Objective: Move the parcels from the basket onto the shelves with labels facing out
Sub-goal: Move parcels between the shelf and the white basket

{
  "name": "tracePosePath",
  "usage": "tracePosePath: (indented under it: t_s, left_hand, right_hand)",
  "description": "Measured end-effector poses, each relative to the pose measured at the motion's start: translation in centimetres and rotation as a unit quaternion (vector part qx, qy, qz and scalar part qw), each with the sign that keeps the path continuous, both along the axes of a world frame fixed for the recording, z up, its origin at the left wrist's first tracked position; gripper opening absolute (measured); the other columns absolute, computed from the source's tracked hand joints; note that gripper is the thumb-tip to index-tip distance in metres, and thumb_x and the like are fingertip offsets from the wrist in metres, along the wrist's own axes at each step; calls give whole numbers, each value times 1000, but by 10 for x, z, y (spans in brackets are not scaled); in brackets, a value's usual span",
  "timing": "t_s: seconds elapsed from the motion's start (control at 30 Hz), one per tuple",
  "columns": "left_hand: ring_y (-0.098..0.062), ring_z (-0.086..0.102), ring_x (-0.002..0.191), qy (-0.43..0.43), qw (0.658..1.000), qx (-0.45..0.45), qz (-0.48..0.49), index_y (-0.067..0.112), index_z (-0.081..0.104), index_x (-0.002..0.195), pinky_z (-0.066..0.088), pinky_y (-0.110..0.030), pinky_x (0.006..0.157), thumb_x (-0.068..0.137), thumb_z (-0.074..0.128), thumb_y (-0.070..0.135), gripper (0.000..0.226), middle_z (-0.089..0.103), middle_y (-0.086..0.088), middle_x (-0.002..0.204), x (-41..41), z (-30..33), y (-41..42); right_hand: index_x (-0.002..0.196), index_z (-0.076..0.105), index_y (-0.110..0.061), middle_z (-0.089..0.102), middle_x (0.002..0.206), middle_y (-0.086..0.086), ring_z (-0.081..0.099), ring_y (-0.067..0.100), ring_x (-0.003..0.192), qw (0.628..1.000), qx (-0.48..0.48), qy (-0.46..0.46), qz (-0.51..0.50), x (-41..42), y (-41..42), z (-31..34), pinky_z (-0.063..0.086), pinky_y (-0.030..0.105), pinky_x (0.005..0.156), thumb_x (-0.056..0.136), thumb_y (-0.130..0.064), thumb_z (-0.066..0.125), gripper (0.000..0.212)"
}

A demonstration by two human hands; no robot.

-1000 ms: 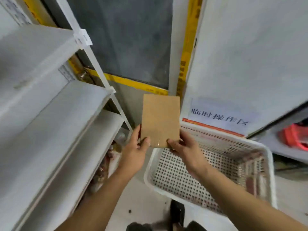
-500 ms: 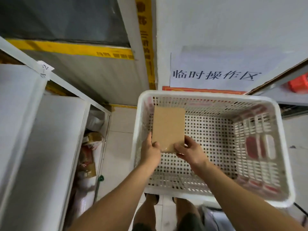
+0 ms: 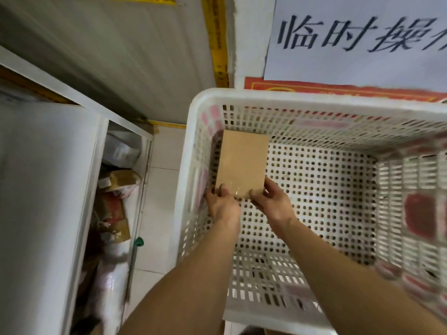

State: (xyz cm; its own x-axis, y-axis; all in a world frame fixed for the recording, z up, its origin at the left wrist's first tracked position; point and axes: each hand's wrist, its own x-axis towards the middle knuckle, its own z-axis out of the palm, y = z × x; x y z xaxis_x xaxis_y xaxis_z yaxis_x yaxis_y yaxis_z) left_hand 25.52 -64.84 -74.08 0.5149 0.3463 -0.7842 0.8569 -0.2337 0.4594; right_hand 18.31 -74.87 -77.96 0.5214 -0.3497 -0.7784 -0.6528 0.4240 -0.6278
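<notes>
A flat brown cardboard parcel (image 3: 242, 163) is held inside the white perforated basket (image 3: 278, 97), near its far left corner. Its plain face points up at me and no label shows. My left hand (image 3: 222, 203) grips the parcel's near left corner. My right hand (image 3: 272, 200) grips its near right corner. Apart from this parcel, the basket's holed floor is bare. The white shelf (image 3: 46, 180) stands to the left of the basket.
Several parcels and bags (image 3: 113, 197) lie low down between the shelf and the basket. A white paper sign (image 3: 358, 39) with black characters hangs on the wall behind the basket. Yellow tape (image 3: 217, 39) runs down the wall corner. Tiled floor shows left of the basket.
The parcel was up in front of the shelves. Both hands have brought it down into the basket's far left corner, and my view has tilted down and closer.
</notes>
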Motion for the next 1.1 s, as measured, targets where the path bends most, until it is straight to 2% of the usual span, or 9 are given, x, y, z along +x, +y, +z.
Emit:
tracePosePath:
  t_s: [0.17,0.23,0.47,0.63,0.73,0.83,0.93,1.0,1.1]
  left_hand:
    - [-17,61,104,-4,995,-32,99,34,65,103,49,-38,105,103,64,36,2,64,7,116,4,-24,4]
    - [-18,65,104,6,989,-47,137,33,64,93,49,-35,99,100,70,32,8,68,8,106,7,-30,4]
    - [-22,61,111,21,992,-46,118,17,63,134,46,-34,95,103,64,38,37,67,-1,130,8,-22,2]
    - [-31,71,110,58,989,-63,118,19,59,137,59,-48,96,94,63,55,56,71,-8,128,6,-3,8]
    - [-24,68,115,29,998,-56,-14,25,55,143,59,-45,97,105,54,49,46,67,-2,132,1,54,11]
    - [-7,67,99,-61,981,-23,-182,27,60,137,57,-23,76,109,51,36,30,63,10,135,-4,119,29]
    - [-3,63,100,-145,941,-24,-304,22,65,136,45,-6,71,108,55,32,31,63,8,134,-3,186,59]
    - [-10,61,109,-204,909,15,-363,19,67,132,48,-15,82,107,57,30,29,64,3,132,1,231,80]
    - [-26,60,119,-272,860,123,-413,10,66,129,46,-32,97,104,60,24,29,65,-8,132,6,292,116]
  right_hand:
    - [153,53,-32,70,136,-13,65,14,128,1000,4,-1,6,14,8,-16,53,45,111,88,-18,72,69]
    - [153,52,-33,69,138,-13,64,14,130,1000,10,1,10,12,9,-21,53,47,112,89,-18,71,69]
    - [157,45,-39,66,141,-13,73,21,113,996,-48,50,62,14,8,-9,60,48,100,100,-15,68,67]
    - [161,38,-33,61,147,-8,72,4,94,976,-121,63,169,19,5,41,53,13,57,99,-38,69,71]
    - [156,47,-24,65,139,-3,73,9,97,964,-152,46,212,18,-1,89,50,14,59,103,-36,64,57]
    - [143,61,-17,72,105,0,59,-5,53,956,-183,26,226,15,-6,149,43,15,47,106,-27,57,38]
    - [144,60,-22,70,130,-3,57,-6,64,918,-254,-12,303,20,-9,218,48,15,58,107,-33,58,39]
    - [146,59,-23,63,144,-3,69,5,96,877,-303,-47,370,26,-3,265,56,22,82,107,-33,59,41]
    - [144,62,-20,65,144,1,61,20,130,809,-369,-112,444,39,18,327,46,33,111,105,-27,60,40]
